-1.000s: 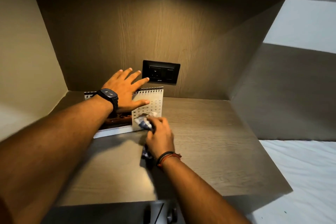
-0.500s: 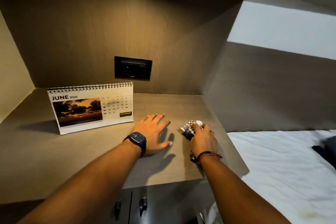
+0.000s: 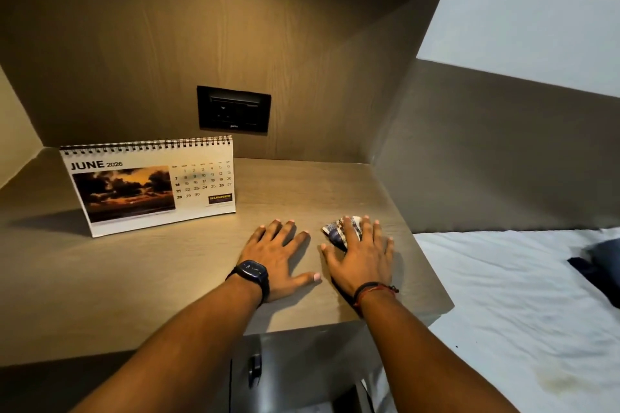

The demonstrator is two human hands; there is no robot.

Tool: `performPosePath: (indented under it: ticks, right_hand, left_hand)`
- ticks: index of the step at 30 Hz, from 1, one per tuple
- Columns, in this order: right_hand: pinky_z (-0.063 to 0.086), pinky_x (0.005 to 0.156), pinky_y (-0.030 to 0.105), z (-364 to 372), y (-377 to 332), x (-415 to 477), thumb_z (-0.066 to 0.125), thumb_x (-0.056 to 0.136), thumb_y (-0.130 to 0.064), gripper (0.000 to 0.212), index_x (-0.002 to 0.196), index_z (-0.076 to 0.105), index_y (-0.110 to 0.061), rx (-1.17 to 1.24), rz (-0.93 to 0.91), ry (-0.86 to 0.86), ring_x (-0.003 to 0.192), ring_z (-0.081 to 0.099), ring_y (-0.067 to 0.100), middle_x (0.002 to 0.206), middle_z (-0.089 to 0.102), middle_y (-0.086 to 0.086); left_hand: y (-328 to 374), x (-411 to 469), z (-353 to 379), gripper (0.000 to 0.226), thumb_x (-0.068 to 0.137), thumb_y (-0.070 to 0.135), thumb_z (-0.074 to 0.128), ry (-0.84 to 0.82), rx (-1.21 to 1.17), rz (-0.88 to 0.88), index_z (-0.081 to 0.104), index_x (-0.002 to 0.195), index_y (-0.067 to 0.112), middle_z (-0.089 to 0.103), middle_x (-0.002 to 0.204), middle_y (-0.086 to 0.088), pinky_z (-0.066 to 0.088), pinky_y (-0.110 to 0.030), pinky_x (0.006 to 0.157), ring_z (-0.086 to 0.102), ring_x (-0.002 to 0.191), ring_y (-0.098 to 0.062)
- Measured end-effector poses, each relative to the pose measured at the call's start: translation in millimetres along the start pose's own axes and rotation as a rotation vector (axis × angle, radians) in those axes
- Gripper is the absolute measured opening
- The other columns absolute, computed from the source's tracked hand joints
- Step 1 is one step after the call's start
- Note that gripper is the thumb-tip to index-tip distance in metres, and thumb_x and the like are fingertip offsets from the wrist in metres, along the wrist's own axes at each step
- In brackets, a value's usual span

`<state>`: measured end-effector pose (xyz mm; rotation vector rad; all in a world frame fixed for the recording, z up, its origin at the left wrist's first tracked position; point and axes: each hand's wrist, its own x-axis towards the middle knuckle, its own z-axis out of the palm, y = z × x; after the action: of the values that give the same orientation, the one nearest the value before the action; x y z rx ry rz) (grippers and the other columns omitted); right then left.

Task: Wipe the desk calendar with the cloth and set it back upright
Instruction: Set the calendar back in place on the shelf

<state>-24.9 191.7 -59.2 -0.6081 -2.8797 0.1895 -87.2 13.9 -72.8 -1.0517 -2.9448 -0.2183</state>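
The desk calendar (image 3: pixel 147 188) stands upright at the back left of the wooden desk (image 3: pixel 151 282), showing June 2026 and a sunset photo. My left hand (image 3: pixel 278 255), with a dark watch on the wrist, lies flat on the desk to the right of the calendar, fingers spread and holding nothing. Beside it, my right hand (image 3: pixel 362 255) lies flat with fingers apart on top of the crumpled blue-and-white patterned cloth (image 3: pixel 335 231). Most of the cloth is hidden under the palm. Neither hand touches the calendar.
A black socket panel (image 3: pixel 233 110) is set in the back wall above the desk. The desk's right edge meets a bed with a white sheet (image 3: pixel 520 295), with a dark item (image 3: pixel 600 261) at far right. Cabinet doors with a handle (image 3: pixel 255 369) sit below the desk front.
A second ago both hands were at the calendar, the right wiping it with the cloth. They pulled away to the right; the calendar stands free, and the right hand has flattened over the cloth.
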Motion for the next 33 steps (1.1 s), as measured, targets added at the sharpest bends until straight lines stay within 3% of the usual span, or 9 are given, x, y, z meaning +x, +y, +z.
performPosePath:
  ticks: [3,8,12,16,19,22,28,33]
  right_hand:
    - [0.002,0.117,0.051,-7,-20,6,0.027,0.08,-0.072,0.078,0.146,0.017,-0.031,0.012,-0.04,0.137,0.148,0.007,0.029,0.159,0.019,0.01]
    - [0.019,0.117,0.043,-22,-101,29,0.043,0.083,-0.062,0.077,0.146,0.022,-0.025,0.396,-0.1,0.152,0.145,0.018,0.027,0.157,0.023,0.01]
    - [0.029,0.111,0.038,-29,-174,40,0.058,0.082,-0.052,0.076,0.144,0.027,-0.023,0.844,-0.068,0.047,0.139,0.032,0.026,0.151,0.033,0.009]
    - [0.032,0.109,0.039,-31,-221,48,0.061,0.08,-0.056,0.083,0.146,0.021,-0.026,1.015,-0.011,-0.145,0.138,0.035,0.025,0.153,0.032,0.005]
    - [0.043,0.104,0.041,-28,-242,50,0.063,0.078,-0.054,0.072,0.139,0.033,-0.029,1.143,0.031,-0.19,0.124,0.051,0.024,0.138,0.053,0.002]
    - [0.049,0.096,0.039,-24,-254,51,0.061,0.079,-0.054,0.061,0.131,0.039,-0.029,1.158,0.089,-0.165,0.113,0.058,0.023,0.126,0.061,0.001]
    - [0.047,0.097,0.043,-19,-276,51,0.057,0.081,-0.055,0.063,0.133,0.035,-0.028,1.134,0.202,-0.077,0.114,0.054,0.027,0.13,0.056,0.006]
    - [0.043,0.103,0.05,-18,-302,50,0.055,0.081,-0.056,0.074,0.14,0.024,-0.025,1.083,0.253,-0.045,0.123,0.047,0.032,0.139,0.046,0.01]
  left_hand:
    - [-19,-6,-15,0.096,0.065,0.089,0.01,0.129,-0.029,-0.08,0.001,0.146,0.037,-0.001,0.159,-0.002,-0.001,-0.046,0.115,-0.003,0.144,-0.026]
    - [-79,-24,-61,0.086,0.075,0.079,0.024,0.441,-0.054,-0.291,0.002,0.146,0.036,0.0,0.159,-0.005,-0.001,-0.045,0.115,-0.003,0.144,-0.027]
    - [-129,-43,-87,0.086,0.074,0.071,0.038,0.714,-0.12,-0.524,0.011,0.146,0.034,0.006,0.158,-0.008,0.008,-0.05,0.112,0.006,0.143,-0.031]
    - [-165,-59,-99,0.089,0.074,0.069,0.041,0.882,-0.319,-0.902,0.006,0.147,0.031,0.005,0.158,-0.01,0.01,-0.056,0.111,0.011,0.141,-0.037]
    - [-180,-61,-98,0.091,0.078,0.069,0.043,0.866,-0.652,-1.08,0.007,0.147,0.023,0.013,0.156,-0.016,0.016,-0.058,0.111,0.017,0.14,-0.038]
    - [-187,-55,-93,0.079,0.082,0.061,0.049,0.826,-0.943,-1.073,0.025,0.141,0.015,0.035,0.143,-0.019,0.033,-0.053,0.103,0.037,0.127,-0.04]
    - [-208,-42,-98,0.062,0.082,0.06,0.049,0.799,-0.976,-1.033,0.036,0.123,0.016,0.048,0.129,-0.015,0.039,-0.041,0.079,0.052,0.107,-0.04]
    - [-241,-32,-104,0.062,0.08,0.065,0.05,0.745,-1.026,-0.995,0.038,0.119,0.018,0.051,0.124,-0.013,0.04,-0.041,0.077,0.053,0.103,-0.036]
